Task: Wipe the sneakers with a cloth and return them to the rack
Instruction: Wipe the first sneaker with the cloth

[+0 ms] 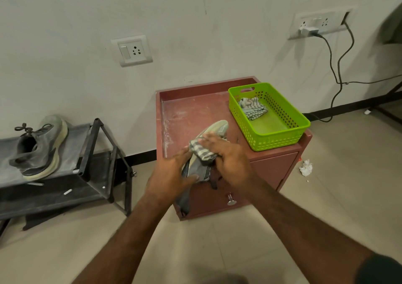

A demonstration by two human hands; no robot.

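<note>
1. Fingers of the left hand [171,172] are wrapped around the heel end of a sneaker [208,144], while the fingers of the right hand [228,155] are laid nearly straight over a striped cloth [201,150], which is pressed against the shoe's side.
2. That sneaker is held over the front part of the red table [187,114], toe pointed toward the wall; whether its sole is resting on the top cannot be told.
3. A second sneaker [39,146] is seen lying tilted on the upper shelf of the rack [95,146] to the left, well apart from the hands.
4. A slip is judged possible: the shoe is steadied by one hand only, so a hard wipe could twist it loose and send it off the table's front edge.
5. White dust lying on the table could be picked up again by the cloth or the sole if either is dragged across it.
6. A green basket [302,120] with another cloth [252,108] inside sits just beside the toe and could be knocked by a long stroke.
7. Much of the held shoe's middle, its laces and its far side are covered by hands and cloth, so its cleanliness cannot be judged.
</note>
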